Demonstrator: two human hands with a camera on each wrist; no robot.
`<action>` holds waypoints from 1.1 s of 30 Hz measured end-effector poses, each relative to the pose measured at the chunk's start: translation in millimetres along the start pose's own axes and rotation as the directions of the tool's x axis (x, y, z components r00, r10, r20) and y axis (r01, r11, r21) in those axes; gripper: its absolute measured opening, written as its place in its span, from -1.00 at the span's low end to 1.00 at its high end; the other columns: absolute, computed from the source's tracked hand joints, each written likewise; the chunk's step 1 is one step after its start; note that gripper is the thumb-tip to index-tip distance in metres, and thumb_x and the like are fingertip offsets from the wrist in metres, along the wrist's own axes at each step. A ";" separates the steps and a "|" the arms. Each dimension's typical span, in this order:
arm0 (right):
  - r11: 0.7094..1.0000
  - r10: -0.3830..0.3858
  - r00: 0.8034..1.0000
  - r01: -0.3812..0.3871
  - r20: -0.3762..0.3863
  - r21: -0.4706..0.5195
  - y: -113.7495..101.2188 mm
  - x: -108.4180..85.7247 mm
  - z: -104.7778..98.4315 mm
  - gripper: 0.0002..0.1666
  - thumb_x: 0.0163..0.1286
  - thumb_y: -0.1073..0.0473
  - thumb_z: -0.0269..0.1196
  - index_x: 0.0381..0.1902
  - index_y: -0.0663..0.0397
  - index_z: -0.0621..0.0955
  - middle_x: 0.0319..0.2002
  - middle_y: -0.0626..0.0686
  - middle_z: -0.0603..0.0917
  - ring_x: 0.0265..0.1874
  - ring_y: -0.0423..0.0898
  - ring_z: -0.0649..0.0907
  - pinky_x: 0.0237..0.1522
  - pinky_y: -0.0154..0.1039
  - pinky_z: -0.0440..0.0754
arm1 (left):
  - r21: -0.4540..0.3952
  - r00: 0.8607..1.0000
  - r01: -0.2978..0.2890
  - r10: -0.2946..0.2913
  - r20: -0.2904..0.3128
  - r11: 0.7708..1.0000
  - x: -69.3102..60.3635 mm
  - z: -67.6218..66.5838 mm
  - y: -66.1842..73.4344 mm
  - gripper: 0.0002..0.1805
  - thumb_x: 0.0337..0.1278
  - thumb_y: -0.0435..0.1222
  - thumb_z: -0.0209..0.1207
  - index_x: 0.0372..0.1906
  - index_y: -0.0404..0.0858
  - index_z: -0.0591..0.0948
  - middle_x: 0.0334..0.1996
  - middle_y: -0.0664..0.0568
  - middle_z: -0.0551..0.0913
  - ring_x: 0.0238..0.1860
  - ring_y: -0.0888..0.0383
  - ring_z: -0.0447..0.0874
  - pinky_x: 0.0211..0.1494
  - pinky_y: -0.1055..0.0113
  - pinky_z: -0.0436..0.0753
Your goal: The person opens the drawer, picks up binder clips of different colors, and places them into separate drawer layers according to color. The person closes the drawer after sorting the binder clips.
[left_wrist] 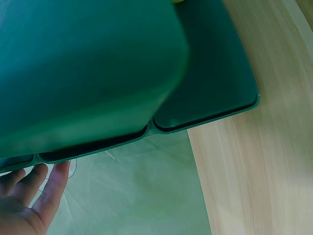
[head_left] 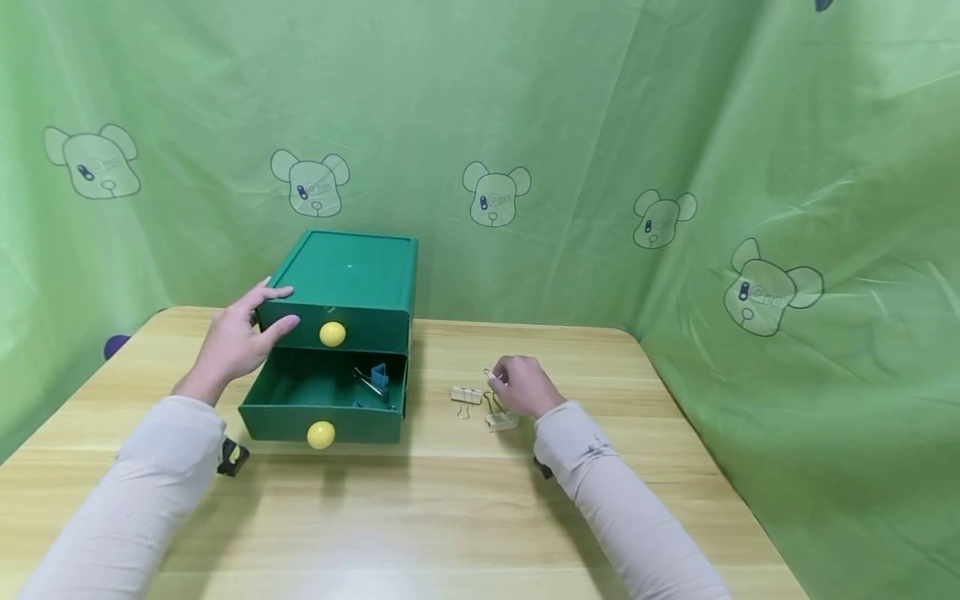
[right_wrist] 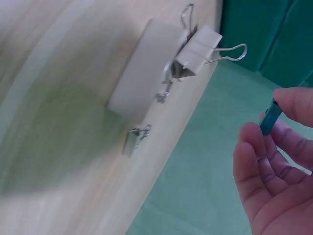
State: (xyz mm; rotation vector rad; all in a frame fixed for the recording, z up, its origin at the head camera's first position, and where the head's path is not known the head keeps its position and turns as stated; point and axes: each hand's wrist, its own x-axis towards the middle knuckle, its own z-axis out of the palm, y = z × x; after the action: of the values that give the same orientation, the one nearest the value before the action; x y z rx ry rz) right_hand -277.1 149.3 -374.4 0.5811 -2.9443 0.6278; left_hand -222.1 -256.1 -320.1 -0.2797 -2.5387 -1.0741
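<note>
My left hand (head_left: 236, 337) rests on the left front corner of a green drawer box (head_left: 348, 267), its index finger on top and its thumb against the upper drawer front. In the left wrist view, its extended fingers (left_wrist: 51, 193) touch the box's rim. The lower drawer (head_left: 285, 423) is pulled out, with a blue binder clip (head_left: 379, 377) inside. At the right, my right hand (head_left: 525, 385) pinches a small teal binder clip (right_wrist: 270, 118) between thumb and fingertips. White binder clips (head_left: 467, 396) lie on the table beside it, a larger one (right_wrist: 149, 68) among them.
Both drawers have yellow knobs; the lower knob (head_left: 321, 435) juts toward me. The wooden table (head_left: 465, 517) ends at a green curtain (head_left: 585, 100) printed with bear heads, behind and to the right. A purple round thing (head_left: 116, 346) shows past the left edge.
</note>
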 end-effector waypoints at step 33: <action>0.985 -0.161 0.977 0.168 -0.138 0.039 -58.2 -3.0 -16.0 -0.82 0.36 0.15 0.28 -0.25 0.19 0.64 -0.45 -0.01 0.56 -0.46 -0.13 0.53 -0.37 -0.25 0.55 | -0.005 1.000 0.011 -0.011 0.002 1.000 -0.9 -0.1 2.8 -0.40 0.35 -0.06 0.13 0.37 -0.26 0.37 0.47 -0.30 0.05 0.32 -0.47 0.14 0.22 -0.33 0.28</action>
State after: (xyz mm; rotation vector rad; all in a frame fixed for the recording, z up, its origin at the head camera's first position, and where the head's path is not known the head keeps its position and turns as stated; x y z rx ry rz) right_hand -252.3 107.7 -338.2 0.7471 -2.7278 0.6959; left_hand -220.4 -254.3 -318.6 -0.2681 -2.5422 -1.0854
